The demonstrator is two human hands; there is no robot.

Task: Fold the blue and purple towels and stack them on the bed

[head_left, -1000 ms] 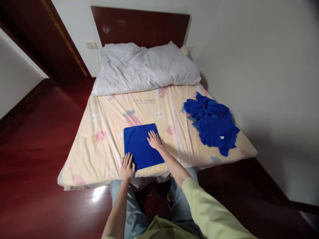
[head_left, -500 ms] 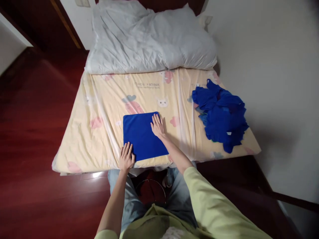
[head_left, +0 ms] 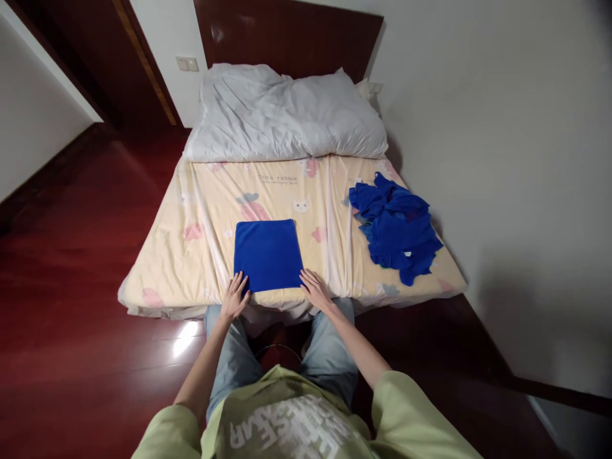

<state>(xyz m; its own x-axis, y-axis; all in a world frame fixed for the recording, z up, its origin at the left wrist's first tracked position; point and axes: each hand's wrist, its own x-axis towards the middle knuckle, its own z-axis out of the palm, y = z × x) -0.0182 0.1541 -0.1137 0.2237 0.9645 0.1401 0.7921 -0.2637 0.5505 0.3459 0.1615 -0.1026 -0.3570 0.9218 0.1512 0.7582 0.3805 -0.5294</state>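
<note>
A square blue cloth (head_left: 268, 254) lies flat and smooth near the front edge of the bed. My left hand (head_left: 235, 296) rests at its near left corner, fingers stretched out. At the near right corner, my right hand (head_left: 314, 290) touches the cloth's edge with its fingers extended. Neither hand grips the fabric. To the right on the same bed is a crumpled heap of blue cloths (head_left: 399, 226), with a small white tag showing on it.
The bed (head_left: 167, 255) has a yellow sheet printed with carrots and rabbits. A folded white quilt (head_left: 291, 121) lies across its far end, before a dark headboard (head_left: 287, 32). A wall (head_left: 516, 191) stands on the right, and dark red flooring (head_left: 62, 287) spreads at left.
My right hand has moved from the cloth's far right corner down to its near right corner. My left hand stays at the near left corner. The view has tilted up, showing the headboard.
</note>
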